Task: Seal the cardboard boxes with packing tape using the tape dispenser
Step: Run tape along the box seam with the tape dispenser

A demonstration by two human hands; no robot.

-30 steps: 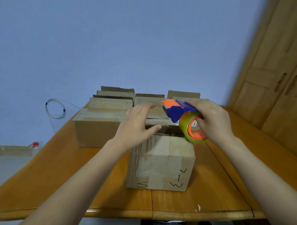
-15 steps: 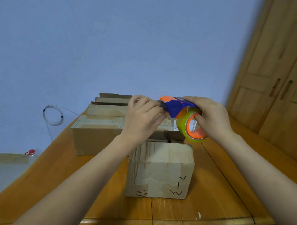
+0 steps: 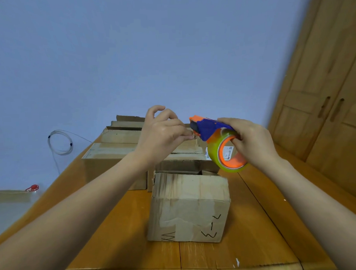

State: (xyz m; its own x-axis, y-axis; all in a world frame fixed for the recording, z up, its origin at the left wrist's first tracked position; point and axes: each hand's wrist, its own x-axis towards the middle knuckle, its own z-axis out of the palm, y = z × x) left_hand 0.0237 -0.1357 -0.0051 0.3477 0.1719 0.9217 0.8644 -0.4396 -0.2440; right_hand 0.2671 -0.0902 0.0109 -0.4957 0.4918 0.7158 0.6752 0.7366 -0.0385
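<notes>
A small cardboard box [image 3: 189,207] with black marker scribbles stands near the table's front edge, its top flaps not flat. Above and behind it my right hand [image 3: 252,141] grips the blue and orange tape dispenser [image 3: 211,129], fingers hooked through the orange core of its yellowish tape roll [image 3: 230,155]. My left hand [image 3: 163,133] is raised beside the dispenser's nose, thumb and fingertips pinched together at the tape end there. The tape end itself is too thin to make out.
Several more cardboard boxes [image 3: 113,153] stand in a cluster behind the small one on the wooden table [image 3: 257,223]. A coiled wire [image 3: 59,142] hangs on the blue wall at left. Wooden cabinet doors [image 3: 329,109] rise at right. A red object [image 3: 32,187] lies low left.
My left hand left the box top and rose to the dispenser's nose, pinching there. Both hands and the dispenser lifted higher above the small box.
</notes>
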